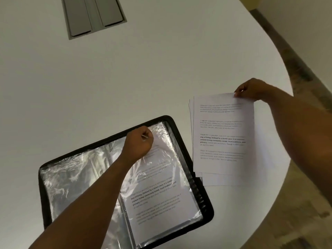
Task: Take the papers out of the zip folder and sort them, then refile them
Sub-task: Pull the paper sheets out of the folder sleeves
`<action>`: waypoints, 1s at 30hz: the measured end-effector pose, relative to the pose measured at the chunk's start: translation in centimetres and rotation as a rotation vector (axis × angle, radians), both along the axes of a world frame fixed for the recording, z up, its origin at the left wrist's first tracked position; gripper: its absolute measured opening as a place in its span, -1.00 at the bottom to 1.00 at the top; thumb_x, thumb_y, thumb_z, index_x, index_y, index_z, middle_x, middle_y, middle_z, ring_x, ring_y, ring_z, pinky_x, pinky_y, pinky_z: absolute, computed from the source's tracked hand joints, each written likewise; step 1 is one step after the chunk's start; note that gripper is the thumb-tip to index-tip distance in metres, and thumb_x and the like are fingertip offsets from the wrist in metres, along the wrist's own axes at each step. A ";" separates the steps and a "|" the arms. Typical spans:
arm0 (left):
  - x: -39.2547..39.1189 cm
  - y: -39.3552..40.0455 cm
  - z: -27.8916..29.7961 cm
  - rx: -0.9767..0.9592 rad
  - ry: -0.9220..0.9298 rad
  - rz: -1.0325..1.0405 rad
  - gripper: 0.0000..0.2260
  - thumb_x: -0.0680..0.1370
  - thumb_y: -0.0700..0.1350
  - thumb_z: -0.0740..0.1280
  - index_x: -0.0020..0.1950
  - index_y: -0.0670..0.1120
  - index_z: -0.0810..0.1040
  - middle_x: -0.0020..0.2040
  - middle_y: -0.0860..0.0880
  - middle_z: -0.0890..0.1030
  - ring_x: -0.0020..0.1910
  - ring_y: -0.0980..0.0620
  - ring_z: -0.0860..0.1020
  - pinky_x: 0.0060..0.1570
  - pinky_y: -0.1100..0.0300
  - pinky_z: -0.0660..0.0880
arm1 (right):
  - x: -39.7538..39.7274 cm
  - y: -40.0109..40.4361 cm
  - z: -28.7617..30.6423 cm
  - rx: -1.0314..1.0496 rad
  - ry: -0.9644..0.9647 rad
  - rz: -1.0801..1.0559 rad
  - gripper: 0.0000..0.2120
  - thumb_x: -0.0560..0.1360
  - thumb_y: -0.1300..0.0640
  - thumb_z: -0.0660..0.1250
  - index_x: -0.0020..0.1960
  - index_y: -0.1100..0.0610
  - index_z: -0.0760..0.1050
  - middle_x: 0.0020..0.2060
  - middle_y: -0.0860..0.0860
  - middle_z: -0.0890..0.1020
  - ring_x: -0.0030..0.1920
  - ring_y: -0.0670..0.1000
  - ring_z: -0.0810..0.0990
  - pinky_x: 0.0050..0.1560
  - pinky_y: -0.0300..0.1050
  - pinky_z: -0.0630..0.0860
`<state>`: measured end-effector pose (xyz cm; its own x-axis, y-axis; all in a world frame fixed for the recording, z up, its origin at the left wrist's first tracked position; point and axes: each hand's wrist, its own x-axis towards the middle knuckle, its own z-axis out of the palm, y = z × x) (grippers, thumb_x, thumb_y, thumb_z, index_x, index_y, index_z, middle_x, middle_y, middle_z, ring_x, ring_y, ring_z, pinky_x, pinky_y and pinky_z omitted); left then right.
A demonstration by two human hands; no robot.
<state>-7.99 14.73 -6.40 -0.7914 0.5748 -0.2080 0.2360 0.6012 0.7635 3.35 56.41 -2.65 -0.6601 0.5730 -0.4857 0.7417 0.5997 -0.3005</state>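
a black zip folder [197, 164] lies open on the white table [161, 69], at about six o'clock from the table's middle, its clear plastic sleeves [75, 177] shining. the left hand [140, 142] is curled on the top of the right-hand sleeve, over a printed page [161, 198] inside it. at three o'clock from the folder, the right hand [251, 89] pinches the top corner of a printed sheet [222, 133] above a loose pile of papers [219, 180]. at eleven o'clock, a grey hatch [93, 15] sits in the tabletop.
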 end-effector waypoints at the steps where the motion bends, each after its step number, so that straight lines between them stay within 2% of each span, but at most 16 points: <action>1: -0.2 -0.2 0.1 0.016 -0.011 0.020 -0.89 0.45 -0.30 0.33 -0.22 -0.14 0.57 -0.22 -0.03 0.64 -0.17 0.04 0.60 -0.12 0.29 0.50 | -0.1 -0.3 -0.6 0.059 0.001 0.004 -0.74 0.53 0.06 0.39 0.16 0.15 0.63 0.13 0.16 0.63 0.14 0.18 0.56 0.13 -0.08 0.42; 2: -0.3 -0.4 0.1 0.030 -0.029 0.052 -0.89 0.45 -0.31 0.32 -0.23 -0.14 0.56 -0.23 -0.05 0.64 -0.17 0.03 0.60 -0.11 0.25 0.51 | 0.0 -0.4 -1.4 0.108 0.019 -0.012 -0.70 0.53 0.02 0.38 0.21 0.12 0.60 0.18 0.15 0.61 0.22 0.18 0.53 0.19 -0.05 0.39; 4: 0.7 -0.5 1.7 0.050 -0.036 0.106 -0.86 0.45 -0.34 0.33 -0.25 -0.12 0.55 -0.23 -0.07 0.64 -0.19 0.04 0.59 -0.14 0.35 0.48 | 1.2 -1.2 -2.1 0.211 0.114 -0.116 -0.60 0.54 -0.05 0.35 0.32 0.08 0.50 0.27 0.13 0.54 0.32 0.20 0.43 0.31 0.06 0.32; 5: 0.7 -0.5 2.0 0.074 -0.060 0.135 -0.84 0.45 -0.35 0.33 -0.25 -0.11 0.55 -0.23 -0.07 0.64 -0.19 0.05 0.58 -0.16 0.40 0.45 | 1.2 -2.1 -2.5 0.288 0.161 -0.158 -0.59 0.55 -0.04 0.32 0.34 0.09 0.46 0.29 0.15 0.52 0.33 0.22 0.40 0.32 0.10 0.29; 7: 0.6 -0.6 2.4 0.124 -0.114 0.182 -0.81 0.44 -0.37 0.32 -0.27 -0.10 0.54 -0.23 -0.09 0.63 -0.18 0.04 0.58 -0.11 0.33 0.46 | 0.9 -5.1 -3.4 0.393 0.311 -0.181 -0.64 0.58 -0.01 0.27 0.32 0.13 0.48 0.25 0.17 0.54 0.29 0.24 0.42 0.28 0.11 0.29; 8: 0.7 -0.7 2.3 0.142 -0.147 0.207 -0.81 0.43 -0.38 0.31 -0.27 -0.11 0.53 -0.23 -0.10 0.63 -0.16 0.01 0.58 -0.07 0.24 0.49 | 0.9 -7.3 -3.7 0.370 0.417 -0.166 -0.67 0.58 0.00 0.26 0.26 0.14 0.52 0.20 0.17 0.58 0.25 0.24 0.46 0.25 0.10 0.33; 10: 0.5 -1.1 2.6 0.195 -0.219 0.258 -0.80 0.41 -0.40 0.30 -0.30 -0.12 0.54 -0.26 -0.10 0.62 -0.14 -0.02 0.58 -0.03 0.07 0.50 | 1.0 -12.3 -4.1 0.185 0.605 -0.109 -0.75 0.56 0.01 0.28 0.12 0.12 0.61 0.07 0.10 0.66 0.13 0.17 0.57 0.16 0.04 0.45; 11: 0.2 -1.3 2.7 0.232 -0.261 0.289 -0.79 0.39 -0.39 0.29 -0.33 -0.10 0.54 -0.28 -0.09 0.61 -0.15 -0.02 0.57 -0.04 0.04 0.50 | 1.2 -15.0 -4.2 0.072 0.624 -0.061 -0.79 0.55 0.03 0.30 0.07 0.09 0.64 0.03 0.05 0.69 0.07 0.11 0.61 0.12 -0.02 0.50; 13: -0.2 -2.0 3.5 0.330 -0.362 0.365 -0.76 0.35 -0.38 0.27 -0.39 -0.06 0.53 -0.31 -0.08 0.58 -0.20 -0.03 0.54 -0.12 0.06 0.48 | 1.8 -20.4 -4.1 -0.101 0.566 0.096 -0.83 0.55 0.02 0.33 0.01 0.05 0.66 -0.04 -0.02 0.70 -0.05 -0.01 0.62 0.05 -0.06 0.54; 15: -0.3 -2.7 4.6 0.445 -0.441 0.425 -0.74 0.35 -0.44 0.21 -0.38 -0.10 0.48 -0.32 -0.10 0.54 -0.26 -0.02 0.51 -0.19 0.12 0.44 | 2.5 -24.8 -4.1 -0.141 0.504 0.283 -0.80 0.55 -0.05 0.32 0.00 0.03 0.65 -0.09 -0.05 0.70 -0.11 -0.05 0.59 -0.01 -0.01 0.57; 16: -0.4 -3.2 5.1 0.497 -0.474 0.444 -0.73 0.35 -0.46 0.18 -0.37 -0.11 0.46 -0.33 -0.10 0.53 -0.29 -0.02 0.51 -0.21 0.13 0.43 | 2.8 -26.7 -4.1 -0.156 0.483 0.364 -0.75 0.55 -0.10 0.30 0.06 0.01 0.64 -0.05 -0.05 0.69 -0.08 -0.06 0.59 0.00 0.00 0.57; 19: -0.6 -4.6 6.9 0.623 -0.546 0.481 -0.66 0.34 -0.46 0.11 -0.42 -0.06 0.46 -0.36 -0.08 0.52 -0.32 0.00 0.49 -0.25 0.16 0.40 | 3.9 -30.9 -3.9 -0.299 0.412 0.519 -0.57 0.53 -0.19 0.30 0.31 -0.01 0.52 0.22 -0.04 0.60 0.20 -0.02 0.55 0.21 -0.05 0.48; 21: -0.9 -5.8 8.0 0.682 -0.562 0.523 -0.62 0.34 -0.45 0.09 -0.46 -0.02 0.46 -0.32 -0.07 0.56 -0.26 -0.01 0.50 -0.23 0.15 0.38 | 4.2 -33.4 -3.4 -0.389 0.355 0.609 -0.48 0.53 -0.22 0.27 0.43 -0.06 0.36 0.36 -0.03 0.49 0.31 0.01 0.48 0.29 0.01 0.44; 23: -1.3 -7.4 8.7 0.728 -0.558 0.563 -0.60 0.37 -0.43 0.07 -0.47 -0.02 0.46 -0.19 -0.07 0.61 -0.13 -0.03 0.52 -0.17 0.12 0.38 | 4.2 -35.9 -3.0 -0.398 0.317 0.715 -0.38 0.55 -0.28 0.18 0.54 -0.09 0.15 0.51 -0.03 0.27 0.42 0.04 0.34 0.36 0.06 0.38; 26: -2.0 -10.7 9.0 0.761 -0.545 0.611 -0.59 0.42 -0.41 0.05 -0.46 -0.01 0.46 0.02 -0.07 0.62 0.02 -0.05 0.51 -0.03 0.06 0.40 | 3.6 -39.2 -2.6 -0.366 0.308 0.843 -0.30 0.53 -0.35 0.12 0.57 -0.16 -0.04 0.58 -0.04 0.03 0.50 0.08 0.21 0.40 0.13 0.33; 30: -3.1 -16.1 8.9 0.817 -0.580 0.799 -0.71 0.44 -0.34 0.07 -0.40 -0.09 0.42 0.10 -0.10 0.60 0.04 -0.07 0.51 -0.02 0.05 0.45 | 2.6 -43.0 -2.9 -0.338 0.246 0.918 -0.25 0.49 -0.40 0.15 0.56 -0.19 -0.04 0.58 -0.04 0.00 0.53 0.10 0.12 0.45 0.17 0.23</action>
<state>-11.09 -1.34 2.51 -0.8865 0.1076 -0.4500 -0.4617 -0.2685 0.8454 5.90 13.37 -5.55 -0.8806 -0.3497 -0.3198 -0.0694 0.7628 -0.6429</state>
